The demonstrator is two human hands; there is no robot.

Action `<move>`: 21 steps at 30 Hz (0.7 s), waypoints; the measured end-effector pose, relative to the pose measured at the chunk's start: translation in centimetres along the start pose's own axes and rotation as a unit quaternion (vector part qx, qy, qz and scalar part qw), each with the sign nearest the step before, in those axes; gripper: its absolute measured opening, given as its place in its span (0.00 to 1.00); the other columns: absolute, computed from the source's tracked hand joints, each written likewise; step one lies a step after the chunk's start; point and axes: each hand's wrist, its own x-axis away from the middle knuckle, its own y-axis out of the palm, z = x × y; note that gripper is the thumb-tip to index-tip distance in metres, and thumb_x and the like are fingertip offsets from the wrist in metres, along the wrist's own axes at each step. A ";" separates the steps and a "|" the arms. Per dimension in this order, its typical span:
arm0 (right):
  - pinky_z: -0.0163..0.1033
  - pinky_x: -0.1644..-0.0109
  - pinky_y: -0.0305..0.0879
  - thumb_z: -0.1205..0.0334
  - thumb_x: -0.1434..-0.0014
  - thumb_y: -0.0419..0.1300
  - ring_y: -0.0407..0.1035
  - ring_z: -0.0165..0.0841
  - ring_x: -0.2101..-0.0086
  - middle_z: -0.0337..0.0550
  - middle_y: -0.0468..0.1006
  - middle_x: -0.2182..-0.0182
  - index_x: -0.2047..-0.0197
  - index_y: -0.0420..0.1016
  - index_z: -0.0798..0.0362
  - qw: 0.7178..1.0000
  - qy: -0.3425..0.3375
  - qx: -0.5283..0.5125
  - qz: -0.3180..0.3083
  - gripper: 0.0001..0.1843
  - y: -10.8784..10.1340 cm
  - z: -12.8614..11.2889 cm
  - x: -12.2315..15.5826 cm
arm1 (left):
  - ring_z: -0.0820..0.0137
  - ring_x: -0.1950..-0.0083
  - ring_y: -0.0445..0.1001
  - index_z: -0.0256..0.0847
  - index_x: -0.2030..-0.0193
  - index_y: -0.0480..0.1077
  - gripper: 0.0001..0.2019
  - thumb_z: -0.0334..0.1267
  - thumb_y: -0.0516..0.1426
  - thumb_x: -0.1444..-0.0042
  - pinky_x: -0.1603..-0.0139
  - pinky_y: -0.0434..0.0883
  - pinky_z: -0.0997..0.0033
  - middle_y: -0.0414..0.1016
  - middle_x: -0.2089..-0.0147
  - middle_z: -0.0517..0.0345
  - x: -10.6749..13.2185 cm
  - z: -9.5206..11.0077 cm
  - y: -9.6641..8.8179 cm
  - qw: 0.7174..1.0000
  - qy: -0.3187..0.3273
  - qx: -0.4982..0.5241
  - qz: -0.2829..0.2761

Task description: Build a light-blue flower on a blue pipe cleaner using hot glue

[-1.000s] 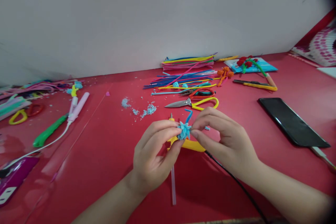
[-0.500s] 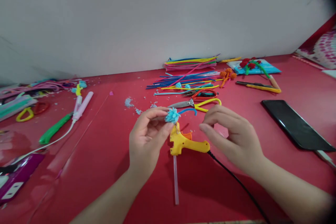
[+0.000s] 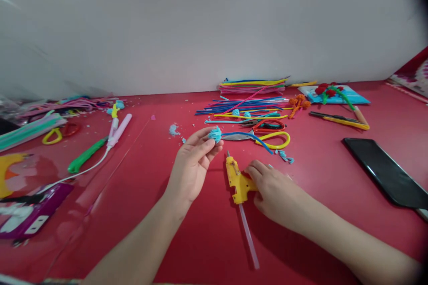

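Note:
My left hand (image 3: 195, 164) pinches a light-blue pipe-cleaner flower (image 3: 216, 134) between thumb and fingers. A darker blue stem (image 3: 247, 134) runs from the flower out to the right and bends down at its end. My right hand (image 3: 276, 191) is wrapped round the handle of a yellow hot glue gun (image 3: 238, 181), its fingertips partly hidden behind the handle. The gun's nozzle points away, just below the flower and apart from it. A clear glue stick (image 3: 249, 237) sticks out of the gun's back end towards me.
Behind my hands lie yellow-handled scissors (image 3: 272, 139), red-handled pliers (image 3: 269, 126) and bundled pipe cleaners (image 3: 252, 86). A phone (image 3: 384, 171) lies right. On the left are a pink styling iron (image 3: 121, 130), a green-handled tool (image 3: 87, 156) and a purple power strip (image 3: 50, 213).
My right hand has come down and closed on the glue gun's handle; the gun now sits lower right of the flower. The flower has turned, its stem pointing right and down.

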 end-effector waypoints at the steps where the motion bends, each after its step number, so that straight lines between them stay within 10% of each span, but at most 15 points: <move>1: 0.45 0.57 0.65 0.75 0.55 0.53 0.69 0.43 0.58 0.52 0.72 0.58 0.54 0.70 0.57 1.000 0.004 -0.015 0.000 0.22 -0.2 -0.1 0.1 | 0.76 0.63 0.78 0.41 0.62 0.78 0.08 0.29 0.64 0.50 0.55 0.75 0.75 0.80 0.65 0.62 -0.2 0.1 -0.1 1.000 0.002 0.004 0.004; 8: 0.35 0.71 0.62 0.64 0.45 0.60 0.66 0.30 0.74 0.39 0.71 0.71 0.68 0.69 0.52 0.971 -0.022 -0.220 0.091 0.03 -2.7 -0.4 0.8 | 0.77 0.66 0.77 0.38 0.63 0.77 0.07 0.30 0.65 0.51 0.61 0.75 0.78 0.79 0.68 0.61 -1.7 0.5 -1.5 0.999 0.006 0.030 0.032; 14: 0.36 0.71 0.69 0.51 0.39 0.57 0.71 0.33 0.73 0.40 0.79 0.70 0.59 0.76 0.48 0.883 -0.012 -0.422 0.205 0.12 -3.4 0.5 1.0 | 0.77 0.70 0.76 0.34 0.68 0.77 0.02 0.28 0.63 0.50 0.65 0.75 0.80 0.78 0.73 0.58 -1.7 -0.1 -1.6 0.992 -0.095 0.076 0.034; 21: 0.38 0.60 0.73 0.48 0.39 0.56 0.74 0.36 0.67 0.42 0.79 0.71 0.62 0.79 0.50 0.887 -0.009 -0.422 0.189 0.16 -3.5 0.6 0.7 | 0.77 0.72 0.76 0.33 0.61 0.78 0.08 0.29 0.61 0.47 0.69 0.75 0.81 0.78 0.71 0.58 -1.2 -0.4 -1.4 0.990 -0.124 0.048 -0.038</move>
